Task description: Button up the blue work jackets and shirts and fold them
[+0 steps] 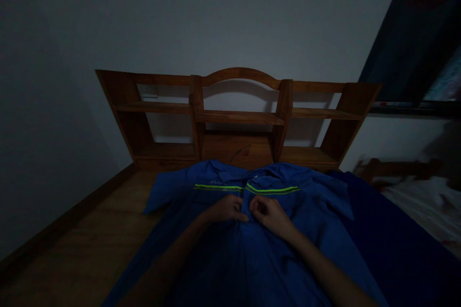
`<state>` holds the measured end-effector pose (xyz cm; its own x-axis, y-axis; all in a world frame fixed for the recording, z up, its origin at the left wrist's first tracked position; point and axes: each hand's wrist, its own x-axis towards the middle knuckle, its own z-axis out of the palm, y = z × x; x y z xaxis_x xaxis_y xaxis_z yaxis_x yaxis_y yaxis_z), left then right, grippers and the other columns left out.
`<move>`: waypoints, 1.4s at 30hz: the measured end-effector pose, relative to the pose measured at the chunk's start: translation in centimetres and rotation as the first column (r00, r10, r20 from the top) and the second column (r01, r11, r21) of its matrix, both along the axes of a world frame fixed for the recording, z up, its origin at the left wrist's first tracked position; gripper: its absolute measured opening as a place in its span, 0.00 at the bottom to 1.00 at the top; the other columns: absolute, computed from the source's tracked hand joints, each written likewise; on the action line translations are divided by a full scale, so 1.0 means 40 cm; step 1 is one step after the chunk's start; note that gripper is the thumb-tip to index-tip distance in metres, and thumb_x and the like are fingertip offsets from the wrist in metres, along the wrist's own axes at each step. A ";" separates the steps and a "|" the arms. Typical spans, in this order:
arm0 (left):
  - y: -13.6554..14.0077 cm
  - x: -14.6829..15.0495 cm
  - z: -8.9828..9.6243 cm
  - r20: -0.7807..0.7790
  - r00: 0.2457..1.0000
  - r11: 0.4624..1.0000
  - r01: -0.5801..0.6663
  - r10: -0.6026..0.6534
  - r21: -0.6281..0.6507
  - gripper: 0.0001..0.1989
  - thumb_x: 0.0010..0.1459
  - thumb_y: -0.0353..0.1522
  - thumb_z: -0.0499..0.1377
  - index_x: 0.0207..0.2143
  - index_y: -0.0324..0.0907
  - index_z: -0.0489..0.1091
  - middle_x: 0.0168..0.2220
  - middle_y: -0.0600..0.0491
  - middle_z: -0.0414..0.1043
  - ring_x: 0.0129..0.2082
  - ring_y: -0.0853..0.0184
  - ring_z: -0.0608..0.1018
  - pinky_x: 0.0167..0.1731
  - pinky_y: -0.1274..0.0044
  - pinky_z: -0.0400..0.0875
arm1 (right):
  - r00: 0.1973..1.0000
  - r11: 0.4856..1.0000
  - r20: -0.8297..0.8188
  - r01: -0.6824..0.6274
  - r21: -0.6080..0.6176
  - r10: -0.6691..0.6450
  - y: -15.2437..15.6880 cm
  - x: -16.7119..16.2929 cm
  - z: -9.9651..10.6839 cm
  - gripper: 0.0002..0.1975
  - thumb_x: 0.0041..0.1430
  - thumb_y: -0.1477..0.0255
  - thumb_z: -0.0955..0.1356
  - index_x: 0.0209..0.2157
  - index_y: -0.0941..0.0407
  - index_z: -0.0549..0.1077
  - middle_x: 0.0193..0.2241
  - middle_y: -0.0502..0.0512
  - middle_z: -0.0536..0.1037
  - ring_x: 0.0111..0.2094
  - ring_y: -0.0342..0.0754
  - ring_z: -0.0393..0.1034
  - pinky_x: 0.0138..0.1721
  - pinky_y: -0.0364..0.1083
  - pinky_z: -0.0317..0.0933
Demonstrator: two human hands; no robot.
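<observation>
You're likely working the front edge of the shirt: left hand at its 9 o'clock, right hand at 3, both half-curled, hold unclear. Next probably needs edges aligned.

Has a shirt at the centre, spread before a headboard of 3 side-by-side bays, with a flat surface extending to its left and a cloth to its right. Has the left hand at the shirt's front, just beside the right hand. Puts a wall behind the headboard.
</observation>
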<state>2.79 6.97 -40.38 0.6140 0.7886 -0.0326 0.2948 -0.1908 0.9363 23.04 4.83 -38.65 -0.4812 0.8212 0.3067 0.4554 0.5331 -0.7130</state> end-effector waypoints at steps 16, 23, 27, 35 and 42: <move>0.000 -0.021 0.009 0.017 1.000 1.000 -0.012 0.013 -0.016 0.18 0.44 0.40 0.65 0.32 0.35 0.72 0.25 0.53 0.73 0.24 0.71 0.72 0.24 0.82 0.63 | 0.981 0.998 0.194 -0.012 0.066 -0.001 -0.025 0.012 0.016 0.05 0.51 0.75 0.65 0.30 0.53 0.71 0.24 0.45 0.74 0.26 0.40 0.67 0.27 0.38 0.52; 0.002 -0.015 -0.001 0.091 0.996 1.000 0.001 0.001 -0.018 0.14 0.47 0.36 0.63 0.34 0.35 0.71 0.31 0.51 0.74 0.29 0.70 0.73 0.28 0.81 0.64 | 0.987 0.998 0.148 -0.057 -0.037 0.062 -0.006 0.027 0.019 0.04 0.52 0.70 0.67 0.31 0.55 0.71 0.24 0.46 0.73 0.26 0.40 0.67 0.26 0.37 0.53; 0.001 -0.013 -0.005 0.108 0.994 1.000 0.016 -0.014 -0.012 0.13 0.48 0.34 0.61 0.35 0.35 0.71 0.32 0.51 0.73 0.31 0.69 0.74 0.30 0.80 0.65 | 0.979 0.987 0.145 -0.134 -0.083 0.146 -0.004 0.027 0.013 0.04 0.52 0.69 0.68 0.30 0.55 0.72 0.24 0.46 0.73 0.26 0.40 0.67 0.25 0.37 0.54; 0.001 -0.005 -0.011 0.125 0.992 0.999 -0.015 0.010 0.037 0.12 0.49 0.33 0.60 0.35 0.34 0.71 0.32 0.51 0.73 0.32 0.69 0.73 0.32 0.79 0.66 | 0.989 0.998 0.134 -0.068 -0.018 0.069 -0.001 0.027 0.015 0.04 0.52 0.71 0.68 0.31 0.56 0.72 0.25 0.47 0.73 0.25 0.41 0.67 0.25 0.38 0.55; -0.005 -0.007 -0.006 0.133 0.991 0.999 -0.010 0.005 0.035 0.12 0.48 0.34 0.61 0.35 0.35 0.71 0.32 0.52 0.73 0.31 0.69 0.73 0.32 0.80 0.65 | 0.989 0.999 0.139 -0.053 -0.004 0.053 -0.001 0.031 0.018 0.04 0.51 0.71 0.68 0.32 0.55 0.73 0.25 0.47 0.74 0.27 0.41 0.68 0.27 0.38 0.55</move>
